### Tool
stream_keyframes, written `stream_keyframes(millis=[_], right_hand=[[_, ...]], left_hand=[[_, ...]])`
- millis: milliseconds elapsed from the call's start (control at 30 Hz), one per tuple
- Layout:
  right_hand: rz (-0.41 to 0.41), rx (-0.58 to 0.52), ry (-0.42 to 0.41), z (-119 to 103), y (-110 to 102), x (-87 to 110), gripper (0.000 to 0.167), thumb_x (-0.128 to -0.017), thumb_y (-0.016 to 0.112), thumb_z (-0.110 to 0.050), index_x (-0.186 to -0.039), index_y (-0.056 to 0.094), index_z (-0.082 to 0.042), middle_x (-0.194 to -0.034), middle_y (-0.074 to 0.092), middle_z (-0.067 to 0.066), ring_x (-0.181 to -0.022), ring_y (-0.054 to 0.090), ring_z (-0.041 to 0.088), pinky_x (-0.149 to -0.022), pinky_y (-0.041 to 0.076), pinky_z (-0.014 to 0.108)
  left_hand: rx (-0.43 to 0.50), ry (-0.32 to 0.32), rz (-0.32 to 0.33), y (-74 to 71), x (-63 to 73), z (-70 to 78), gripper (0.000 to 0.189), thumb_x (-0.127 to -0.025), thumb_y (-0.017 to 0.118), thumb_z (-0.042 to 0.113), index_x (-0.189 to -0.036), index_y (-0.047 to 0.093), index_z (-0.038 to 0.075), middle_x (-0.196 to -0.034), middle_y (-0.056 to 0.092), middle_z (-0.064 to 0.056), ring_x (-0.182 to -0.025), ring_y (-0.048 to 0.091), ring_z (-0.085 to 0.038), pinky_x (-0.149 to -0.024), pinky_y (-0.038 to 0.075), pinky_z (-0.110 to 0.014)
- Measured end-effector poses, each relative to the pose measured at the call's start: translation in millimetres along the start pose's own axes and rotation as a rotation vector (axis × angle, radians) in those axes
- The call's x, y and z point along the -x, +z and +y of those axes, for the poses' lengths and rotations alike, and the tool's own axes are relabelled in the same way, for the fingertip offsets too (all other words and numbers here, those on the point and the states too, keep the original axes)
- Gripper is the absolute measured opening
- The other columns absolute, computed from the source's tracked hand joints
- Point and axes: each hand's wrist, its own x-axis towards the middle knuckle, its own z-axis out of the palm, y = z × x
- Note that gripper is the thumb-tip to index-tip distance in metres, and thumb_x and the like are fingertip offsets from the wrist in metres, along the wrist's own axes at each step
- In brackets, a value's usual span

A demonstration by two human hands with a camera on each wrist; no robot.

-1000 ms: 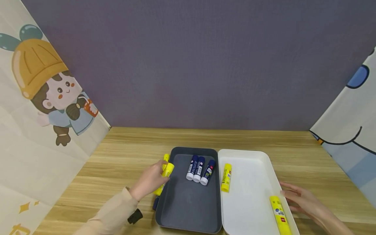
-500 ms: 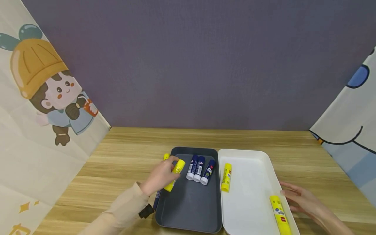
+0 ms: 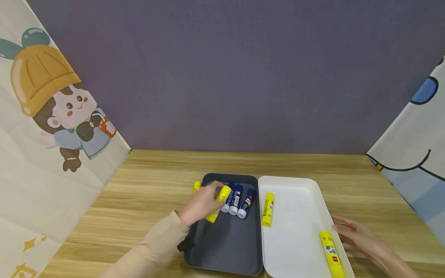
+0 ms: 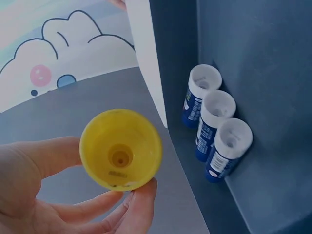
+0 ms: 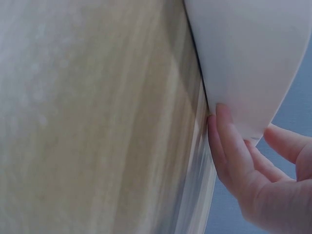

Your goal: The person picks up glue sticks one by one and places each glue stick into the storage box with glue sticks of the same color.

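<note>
your left hand [image 3: 203,202] curls thumb and fingers round a yellow glue stick [image 3: 223,193], tilted above the dark tray [image 3: 229,247]; both its ends stick out free, and the height seems meant to clear the tray's wall and contents. your right hand [image 3: 361,237] is loosely open, fingers fairly straight against the outer wall of the white tray [image 3: 288,231], perhaps to steady it; the pictures don't show how hard you press.

the two trays stand side by side on the table [image 3: 156,173]. the dark one holds three navy sticks [image 3: 235,199], white ends toward you, lying near its far wall. the white one holds a shorter yellow stick [image 3: 268,209] by its left wall and a larger yellow stick [image 3: 332,253] by its right. one outlying yellow stick [image 3: 197,187] shows just left of the dark tray.
</note>
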Motion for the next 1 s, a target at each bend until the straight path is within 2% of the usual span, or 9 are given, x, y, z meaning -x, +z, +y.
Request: stream_keyframes(millis=[400,700,1000], right_hand=[[0.006,-0.006,0.000,1,0,-0.3,0.074,-0.088,0.053,-0.032,-0.137,0.014,0.007,-0.117,0.052,0.022,-0.094,0.058,0.020,-0.075,0.049,0.039],[0.019,0.000,0.008,0,1,0.4,0.075,-0.087,0.054,-0.032,-0.137,0.014,0.007,-0.119,0.050,0.025,-0.093,0.059,0.020,-0.075,0.049,0.039],[0.012,0.009,0.010,-2,0,1.4,0.074,-0.088,0.053,-0.033,-0.138,0.014,0.006,-0.121,0.048,0.026,-0.094,0.058,0.020,-0.075,0.049,0.039]], left_hand=[[0.001,0.032,-0.016,11.5,-9.1,15.7,0.049,-0.076,0.065,0.008,-0.121,0.047,-0.001,-0.084,0.058,-0.012,-0.053,0.052,-0.011,-0.046,0.045,-0.021],[0.029,0.058,-0.048,20.2,-16.5,30.4,0.048,-0.076,0.065,0.009,-0.120,0.047,-0.001,-0.082,0.056,-0.011,-0.050,0.052,-0.010,-0.044,0.045,-0.020],[0.072,0.051,-0.086,32.9,-22.1,43.2,0.047,-0.078,0.065,0.011,-0.120,0.047,0.002,-0.083,0.059,-0.011,-0.051,0.054,-0.009,-0.044,0.045,-0.019]])
